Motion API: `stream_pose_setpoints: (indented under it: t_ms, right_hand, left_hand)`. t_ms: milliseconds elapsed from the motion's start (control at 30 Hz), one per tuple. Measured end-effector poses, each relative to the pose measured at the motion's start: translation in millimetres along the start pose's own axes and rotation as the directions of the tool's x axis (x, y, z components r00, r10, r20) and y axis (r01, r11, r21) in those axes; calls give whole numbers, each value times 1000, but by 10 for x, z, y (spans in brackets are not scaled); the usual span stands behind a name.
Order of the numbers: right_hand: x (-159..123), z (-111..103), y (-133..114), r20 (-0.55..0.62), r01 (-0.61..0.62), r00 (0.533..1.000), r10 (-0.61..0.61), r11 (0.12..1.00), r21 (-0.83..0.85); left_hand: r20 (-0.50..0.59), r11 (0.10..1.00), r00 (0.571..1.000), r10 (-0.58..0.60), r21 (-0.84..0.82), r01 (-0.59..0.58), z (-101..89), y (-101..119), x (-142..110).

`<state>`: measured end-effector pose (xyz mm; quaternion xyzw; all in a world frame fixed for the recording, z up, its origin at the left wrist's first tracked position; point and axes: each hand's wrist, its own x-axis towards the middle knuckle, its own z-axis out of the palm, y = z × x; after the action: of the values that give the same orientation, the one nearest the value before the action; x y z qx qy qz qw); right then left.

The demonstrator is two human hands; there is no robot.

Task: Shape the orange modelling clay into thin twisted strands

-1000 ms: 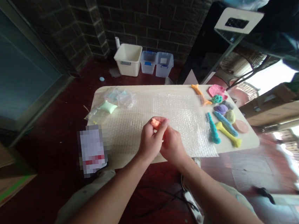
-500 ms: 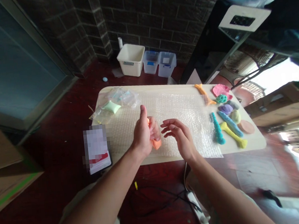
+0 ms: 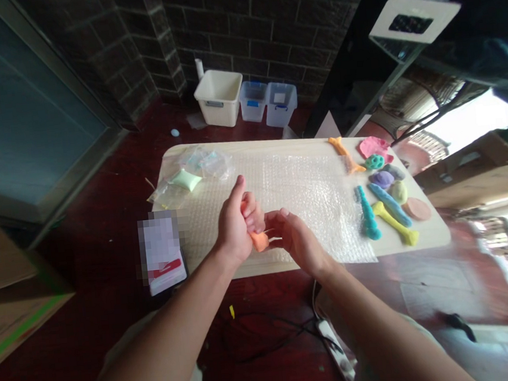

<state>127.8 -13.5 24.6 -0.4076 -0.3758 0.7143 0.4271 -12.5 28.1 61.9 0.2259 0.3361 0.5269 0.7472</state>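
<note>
Bubble wrap (image 3: 308, 191) on worktop (image 3: 433, 234) appears loose; a sleeve or wrist snag could drag it. Left hand (image 3: 233, 229) clenched round orange clay (image 3: 259, 241); right hand (image 3: 303, 244) loosely curled at its lower end; uneven squeezing could dent it.

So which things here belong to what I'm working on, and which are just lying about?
Belonging:
- orange clay, in your left hand, right hand close by
- bubble wrap beneath
- probably the yellow bone-shaped piece, seemingly similar clay

Lying about, apparently:
- cream basket
- blue-handled clear bin
- white power strip
</note>
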Motion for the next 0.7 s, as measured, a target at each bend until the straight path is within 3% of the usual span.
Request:
stream_pose_setpoints:
  t_ms: [100, 200, 267, 367, 467, 600, 700]
  right_hand:
    - [-21, 57, -16, 18, -27, 999, 26, 1000, 13]
    - [-14, 119, -22, 65, -60, 996, 55, 995, 83]
    - [10, 154, -5, 76, -116, 992, 104, 980, 162]
    - [63, 184, 48, -29, -137, 989, 145, 975, 176]
    - [96, 182, 102, -188, -66, 980, 69, 998, 19]
    - [97, 188, 145, -363, 37, 919, -151, 952, -302]
    - [119, 221, 147, -388, 61, 881, -272, 877, -476]
  left_hand:
    - [92, 994, 993, -72, -75, 79, -8, 53, -16]
    - [136, 993, 989, -60, -89, 73, 20, 13, -45]
    - [138, 998, 990, -26, -47, 33, 53, -66, -63]
    - [129, 992, 991, 35, 112, -50, 94, -199, -66]
    - [39, 975, 993, 110, 191, -115, 123, -281, -40]
    - [-50, 987, 986, 161, 14, -160, 187, -280, -16]
    - [-94, 979, 981, 170, -96, -179, 239, -227, -7]
